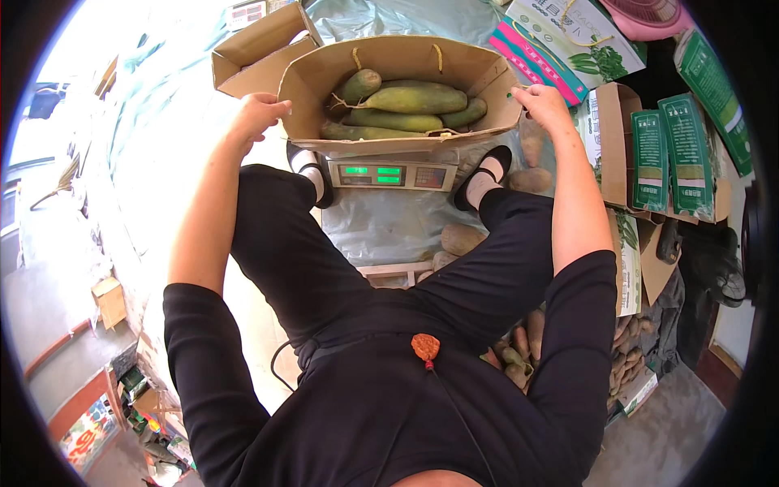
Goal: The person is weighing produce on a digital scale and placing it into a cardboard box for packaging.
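Note:
An open brown cardboard box (357,148) with yellow cord handles stands on a digital scale (389,175) between my feet. Several long green radishes (415,99) lie inside it. At the box's left edge, my left hand (258,120) has its fingertips closed on the cardboard rim. My right hand (545,105) pinches the rim at the opposite corner, its arm stretched forward. Green digits glow on the scale's display, below the box's near wall.
Another open carton (264,53) sits behind on the left. Printed gift boxes (572,40) and green packages (686,146) crowd the right side. Loose radishes (462,239) lie on plastic sheeting (349,223) near my right leg. A pink fan (645,16) stands at the back right.

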The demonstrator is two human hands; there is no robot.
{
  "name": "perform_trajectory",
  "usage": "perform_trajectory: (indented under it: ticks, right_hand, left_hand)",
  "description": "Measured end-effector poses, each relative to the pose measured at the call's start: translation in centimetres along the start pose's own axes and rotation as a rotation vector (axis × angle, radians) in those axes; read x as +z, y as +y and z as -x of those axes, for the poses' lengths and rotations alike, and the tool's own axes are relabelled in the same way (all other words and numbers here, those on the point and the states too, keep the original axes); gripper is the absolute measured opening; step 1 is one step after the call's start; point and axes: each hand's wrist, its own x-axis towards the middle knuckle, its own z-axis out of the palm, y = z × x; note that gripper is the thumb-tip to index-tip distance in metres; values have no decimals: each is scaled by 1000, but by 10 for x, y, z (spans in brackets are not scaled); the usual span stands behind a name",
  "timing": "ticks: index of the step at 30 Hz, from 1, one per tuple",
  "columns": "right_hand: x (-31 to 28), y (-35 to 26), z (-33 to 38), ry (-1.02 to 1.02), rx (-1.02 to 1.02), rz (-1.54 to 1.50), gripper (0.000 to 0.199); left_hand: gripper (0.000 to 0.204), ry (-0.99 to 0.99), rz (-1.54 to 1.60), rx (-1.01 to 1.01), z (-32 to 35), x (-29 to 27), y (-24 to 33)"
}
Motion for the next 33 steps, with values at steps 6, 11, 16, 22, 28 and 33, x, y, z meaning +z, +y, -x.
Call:
perform_trajectory:
  ticks: [6, 11, 16, 22, 28, 33]
  right_hand:
    - [-1, -12, 1, -17, 16, 154, 42]
    - [4, -15, -4, -69, 54, 178, 41]
    - [12, -19, -8, 2, 67, 210, 38]
    - [6, -30, -7, -133, 149, 158, 39]
    - [4, -44, -2, 24, -3, 199, 36]
    - [5, -70, -3, 51, -56, 179, 36]
  left_hand:
    - [45, -172, -202, -61, -3, -21, 15]
    - [46, -132, -207, -67, -20, -7, 8]
    - [46, -121, -266, -105, -42, 10, -2]
    - [34, -13, -421, 0, -49, 13, -7]
    - [24, 37, -297, 34, -62, 10, -31]
    - [22, 89, -147, 76, -65, -6, -59]
